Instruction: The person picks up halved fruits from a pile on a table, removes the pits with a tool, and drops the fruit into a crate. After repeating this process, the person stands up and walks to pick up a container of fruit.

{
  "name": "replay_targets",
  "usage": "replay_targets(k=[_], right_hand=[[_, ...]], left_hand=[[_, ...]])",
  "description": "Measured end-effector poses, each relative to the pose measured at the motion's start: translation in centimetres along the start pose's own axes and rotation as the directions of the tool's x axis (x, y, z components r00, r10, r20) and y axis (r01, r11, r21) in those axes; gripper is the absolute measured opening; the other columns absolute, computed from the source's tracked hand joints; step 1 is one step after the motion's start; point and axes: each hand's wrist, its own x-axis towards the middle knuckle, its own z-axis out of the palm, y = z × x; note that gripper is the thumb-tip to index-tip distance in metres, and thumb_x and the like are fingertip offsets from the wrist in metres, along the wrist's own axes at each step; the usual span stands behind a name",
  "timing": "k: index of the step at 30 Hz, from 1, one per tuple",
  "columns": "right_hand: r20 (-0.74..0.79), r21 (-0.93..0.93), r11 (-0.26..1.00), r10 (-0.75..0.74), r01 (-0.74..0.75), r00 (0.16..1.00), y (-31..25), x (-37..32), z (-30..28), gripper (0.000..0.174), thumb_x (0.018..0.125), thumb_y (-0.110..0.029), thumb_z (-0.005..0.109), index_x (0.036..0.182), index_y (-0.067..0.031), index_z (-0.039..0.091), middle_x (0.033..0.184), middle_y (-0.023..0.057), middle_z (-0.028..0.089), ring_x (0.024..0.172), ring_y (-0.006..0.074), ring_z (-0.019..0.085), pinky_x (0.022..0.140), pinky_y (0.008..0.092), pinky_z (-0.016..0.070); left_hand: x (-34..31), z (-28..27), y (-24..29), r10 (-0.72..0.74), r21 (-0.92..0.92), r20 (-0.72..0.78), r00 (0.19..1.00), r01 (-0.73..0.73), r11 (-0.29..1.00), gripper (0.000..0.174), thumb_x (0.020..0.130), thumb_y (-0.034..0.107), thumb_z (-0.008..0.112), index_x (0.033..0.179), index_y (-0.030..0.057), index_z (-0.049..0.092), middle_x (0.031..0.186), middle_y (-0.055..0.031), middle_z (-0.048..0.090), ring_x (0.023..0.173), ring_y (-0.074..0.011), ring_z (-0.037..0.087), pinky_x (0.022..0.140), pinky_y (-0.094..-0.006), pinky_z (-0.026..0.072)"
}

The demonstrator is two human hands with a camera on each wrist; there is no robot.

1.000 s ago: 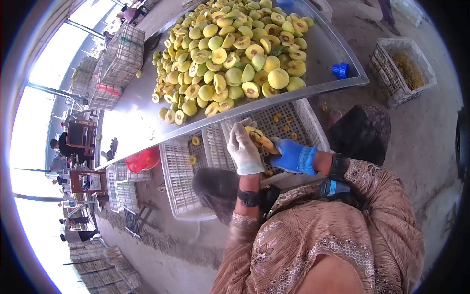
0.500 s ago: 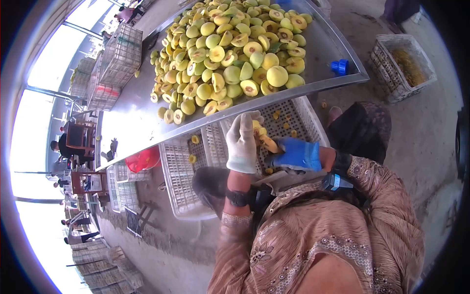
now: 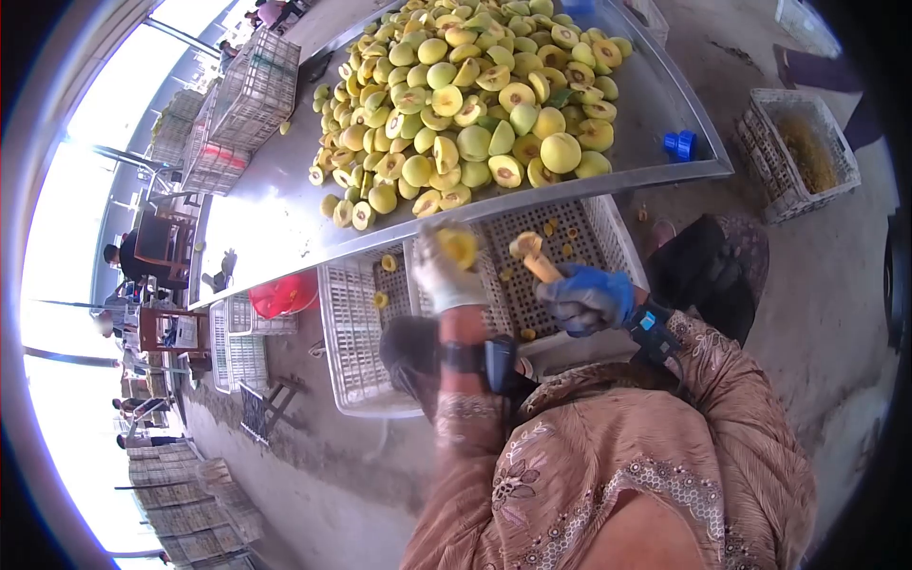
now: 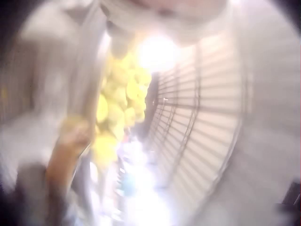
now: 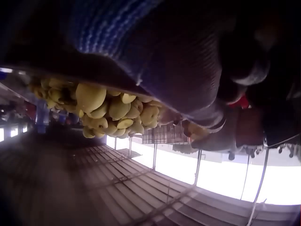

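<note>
My left hand, in a white glove and blurred by motion, holds a yellow fruit half above the crate. My right hand, in a blue glove with a grey palm, grips a short tan wooden-handled tool. The tool's wider end points up and left, apart from the fruit half. In the right wrist view, the gloved right hand fills the top and hides its grip. The left wrist view is smeared, with the tool at lower left. A large pile of whole and halved yellow-green fruit covers the metal table.
The metal table has a raised rim in front of me. Below it stand white plastic crates with several fruit pieces inside. A blue cap-like piece sits at the table's right corner. Another crate stands on the floor at right.
My hands have come apart: the left has moved leftward with the fruit half, away from the tool. The right hand has turned, showing its grey palm, and still holds the tool.
</note>
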Motion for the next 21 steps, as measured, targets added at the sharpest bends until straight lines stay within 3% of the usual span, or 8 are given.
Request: replay_targets(k=[1, 4, 7, 9, 10, 12, 15, 21], right_hand=[[-0.178, -0.404, 0.912, 0.002, -0.075, 0.984, 0.2, 0.3, -0.6, 0.023, 0.089, -0.028, 0.061, 0.082, -0.0088, 0.050, 0.052, -0.0034, 0.041, 0.035, 0.0061, 0.034, 0.033, 0.0221, 0.0240], [-0.425, -0.725, 0.561, 0.092, -0.400, 0.900, 4.3, 3.2, -6.1, 0.026, 0.087, -0.030, 0.063, 0.080, -0.0076, 0.051, 0.051, -0.0021, 0.045, 0.036, 0.0077, 0.038, 0.034, 0.0242, 0.0264], [-0.384, -0.543, 0.762, 0.148, -0.353, 0.911, 2.6, 2.6, -4.7, 0.026, 0.085, -0.029, 0.064, 0.076, -0.0075, 0.053, 0.054, -0.0007, 0.049, 0.038, 0.0097, 0.042, 0.035, 0.0271, 0.0302], [-0.338, -0.634, 0.710, 0.099, -0.305, 0.936, 2.2, 2.3, -4.8, 0.027, 0.086, -0.030, 0.063, 0.075, -0.0075, 0.055, 0.053, -0.0006, 0.048, 0.038, 0.0107, 0.043, 0.037, 0.0283, 0.0320], [-0.298, -0.692, 0.670, 0.074, -0.269, 0.952, 1.8, 2.4, -4.8, 0.027, 0.086, -0.031, 0.063, 0.074, -0.0076, 0.056, 0.052, -0.0006, 0.048, 0.038, 0.0112, 0.043, 0.037, 0.0289, 0.0329], [-0.311, -0.760, 0.598, 0.010, -0.255, 0.950, 1.2, 1.6, -3.9, 0.033, 0.087, -0.033, 0.060, 0.067, -0.0078, 0.057, 0.050, -0.0004, 0.048, 0.038, 0.0121, 0.044, 0.038, 0.0299, 0.0342], [-0.309, -0.694, 0.689, -0.021, -0.211, 0.951, 0.7, 0.6, -3.1, 0.030, 0.088, -0.028, 0.060, 0.066, -0.0089, 0.052, 0.047, 0.0013, 0.046, 0.036, 0.0119, 0.042, 0.036, 0.0290, 0.0307], [-0.300, -0.447, 0.879, 0.028, -0.166, 0.954, 2.6, 1.0, -5.7, 0.015, 0.088, -0.020, 0.056, 0.083, -0.0087, 0.048, 0.052, 0.0006, 0.043, 0.036, 0.0127, 0.040, 0.035, 0.0276, 0.0322]], left_hand=[[1.9, -1.8, 0.4, 0.086, 0.093, -0.001, 0.996, -0.085, 0.992, 0.038, 0.092, 0.039, 0.056, 0.102, 0.0024, 0.060, 0.086, -0.0089, 0.064, 0.061, -0.0191, 0.061, 0.054, -0.0291, 0.0495], [8.5, -9.2, 1.7, 0.221, 0.543, 0.083, 0.972, -0.230, 0.807, 0.045, 0.086, 0.038, 0.063, 0.116, 0.0045, 0.057, 0.106, -0.0104, 0.063, 0.078, -0.0251, 0.063, 0.071, -0.0347, 0.0525], [7.0, -8.1, 4.7, 0.679, 0.953, 0.295, 0.672, -0.159, -0.256, 0.051, 0.083, 0.038, 0.066, 0.123, 0.0082, 0.055, 0.124, -0.0138, 0.056, 0.100, -0.0322, 0.058, 0.084, -0.0427, 0.0485], [7.5, -5.7, 6.2, 0.457, 0.973, 0.230, 0.859, -0.212, -0.090, 0.043, 0.082, 0.034, 0.062, 0.119, 0.0112, 0.057, 0.122, -0.0155, 0.056, 0.109, -0.0360, 0.054, 0.088, -0.0452, 0.0460], [10.8, -5.8, 5.1, 0.324, 0.962, 0.233, 0.917, -0.169, -0.215, 0.030, 0.081, 0.028, 0.061, 0.106, 0.0106, 0.064, 0.103, -0.0142, 0.065, 0.095, -0.0344, 0.062, 0.078, -0.0449, 0.0504], [12.9, -3.7, 3.3, 0.315, 0.871, 0.437, 0.842, -0.308, -0.384, 0.021, 0.078, 0.028, 0.061, 0.086, 0.0116, 0.071, 0.080, -0.0116, 0.069, 0.074, -0.0325, 0.067, 0.063, -0.0419, 0.0532], [12.8, -0.1, 2.5, 0.163, 0.911, 0.309, 0.937, -0.242, -0.334, 0.042, 0.079, 0.047, 0.060, 0.098, 0.0099, 0.070, 0.105, -0.0161, 0.066, 0.097, -0.0324, 0.064, 0.079, -0.0432, 0.0504], [13.2, 1.6, 2.2, 0.133, 0.981, 0.068, 0.989, -0.091, 0.171, 0.027, 0.075, 0.018, 0.067, 0.099, 0.0048, 0.068, 0.096, -0.0172, 0.068, 0.096, -0.0333, 0.065, 0.085, -0.0443, 0.0478]])
